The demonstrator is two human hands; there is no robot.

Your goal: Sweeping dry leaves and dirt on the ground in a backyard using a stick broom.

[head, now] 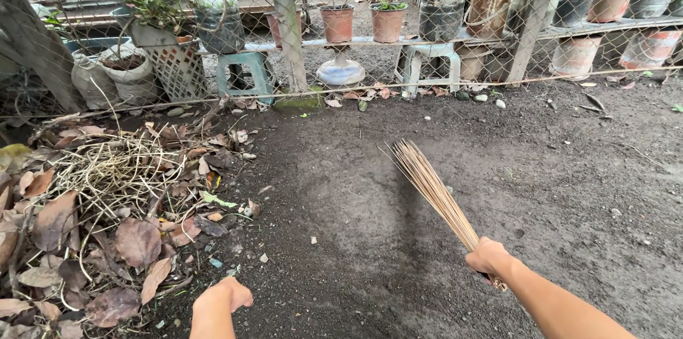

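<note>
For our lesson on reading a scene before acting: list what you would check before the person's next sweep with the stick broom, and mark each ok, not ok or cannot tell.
1. Grip on the stick broom: the right hand is closed round its bound end. Ok.
2. Broom tips clear of the ground: they point up and away, seemingly lifted above the soil. Ok.
3. Left hand out of the broom's path: it is empty, loosely closed, well apart from the bristles. Ok.
4. Swept ground: dark soil with only a few small bits left. Ok.
5. Leaf pile: dry leaves and twigs heaped at the left. Ok.
6. Firmness of the fence behind: cannot tell.
</note>
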